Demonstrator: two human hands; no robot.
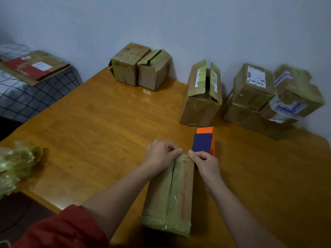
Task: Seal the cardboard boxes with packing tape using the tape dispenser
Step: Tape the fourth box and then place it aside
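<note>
A long cardboard box [172, 197] lies on the wooden table [100, 126] in front of me, its top flaps closed and covered with yellowish tape. My left hand [160, 153] presses its fingertips on the box's far left corner. My right hand [206, 162] pinches the far right corner with thumb and fingers. The tape dispenser [204, 141], orange with a blue cover, stands on the table just beyond my right hand; whether the hand touches it I cannot tell.
Two taped boxes [141, 66] stand at the back by the wall. A box with open flaps [202, 93] stands behind the dispenser, and a stack of boxes [272, 97] at the right. Crumpled tape waste [16, 165] lies at the left edge. Flat cardboard [34, 66] rests on a checked cover.
</note>
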